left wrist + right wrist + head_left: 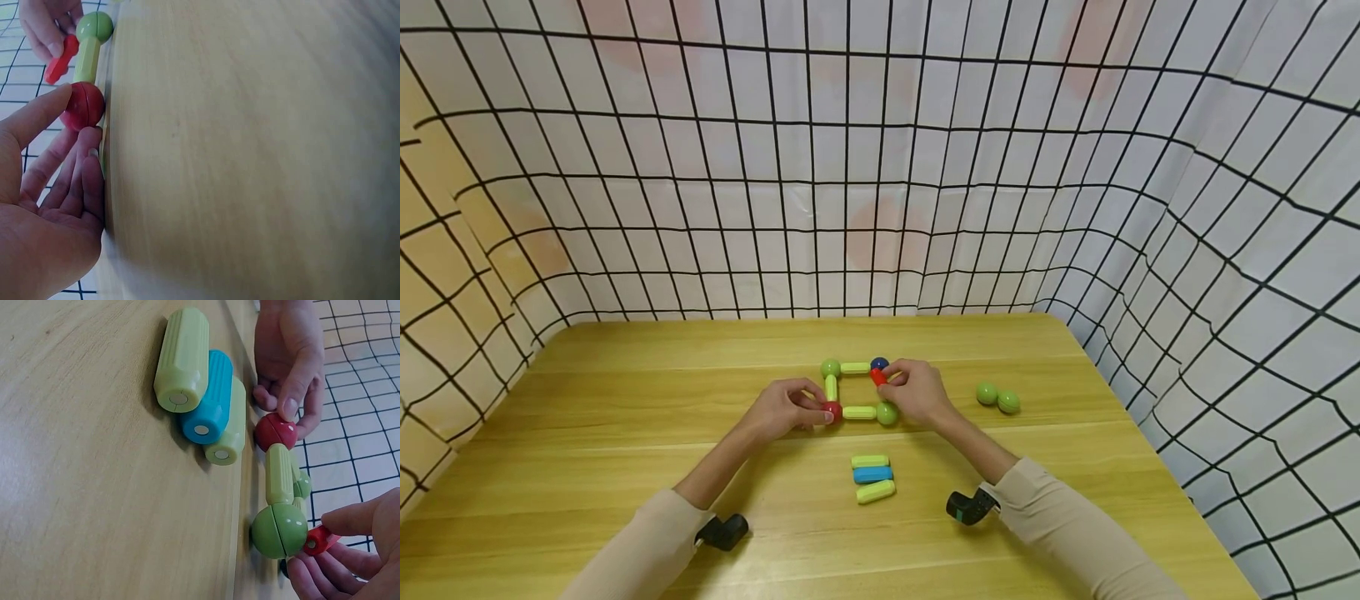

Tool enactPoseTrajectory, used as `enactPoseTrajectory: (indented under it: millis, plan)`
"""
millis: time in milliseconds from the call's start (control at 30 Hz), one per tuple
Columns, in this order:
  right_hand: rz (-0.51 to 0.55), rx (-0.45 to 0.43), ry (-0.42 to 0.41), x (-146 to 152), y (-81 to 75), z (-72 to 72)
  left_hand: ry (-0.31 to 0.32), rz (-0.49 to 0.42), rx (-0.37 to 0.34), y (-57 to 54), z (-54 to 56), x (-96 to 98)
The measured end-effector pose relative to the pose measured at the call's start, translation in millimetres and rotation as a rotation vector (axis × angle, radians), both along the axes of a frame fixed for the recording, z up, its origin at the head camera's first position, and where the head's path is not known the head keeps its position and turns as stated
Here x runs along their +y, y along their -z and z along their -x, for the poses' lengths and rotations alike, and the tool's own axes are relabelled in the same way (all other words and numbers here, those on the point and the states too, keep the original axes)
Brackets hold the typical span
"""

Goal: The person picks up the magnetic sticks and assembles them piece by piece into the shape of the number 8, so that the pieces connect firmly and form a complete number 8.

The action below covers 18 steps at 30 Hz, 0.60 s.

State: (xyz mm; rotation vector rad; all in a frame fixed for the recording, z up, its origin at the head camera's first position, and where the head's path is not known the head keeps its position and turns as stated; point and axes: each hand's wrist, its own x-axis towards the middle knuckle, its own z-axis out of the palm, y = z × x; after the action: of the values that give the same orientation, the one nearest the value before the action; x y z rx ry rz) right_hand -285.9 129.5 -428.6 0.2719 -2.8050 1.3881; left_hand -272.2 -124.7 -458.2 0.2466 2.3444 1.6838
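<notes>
My left hand (788, 406) pinches a red ball (85, 106) between thumb and fingers, at the near left corner of a frame of magnetic rods and balls. In my right hand (917, 390) a red rod (320, 540) is pinched, one end close by the near right green ball (279, 531), the other toward the blue ball (879, 364) at the far right corner. A yellow-green rod (859, 412) joins the red ball to that green ball. Another green ball (831, 367) forms the far left corner, with yellow-green rods (854, 367) along the far and left sides.
Nearer the person lie two yellow-green rods (876, 492) and a blue rod (872, 475), side by side. Two loose green balls (987, 393) rest to the right on the wooden table (587, 467). A black grid over white sheeting (865, 200) encloses the back and sides.
</notes>
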Motion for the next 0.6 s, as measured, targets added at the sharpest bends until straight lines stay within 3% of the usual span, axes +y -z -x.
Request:
enactPoseTrajectory:
  millis: [600]
  plan:
    - [0.027,-0.005,0.010,0.0,-2.0,-1.8,0.002,0.002,-0.004,0.2,-0.3,0.2]
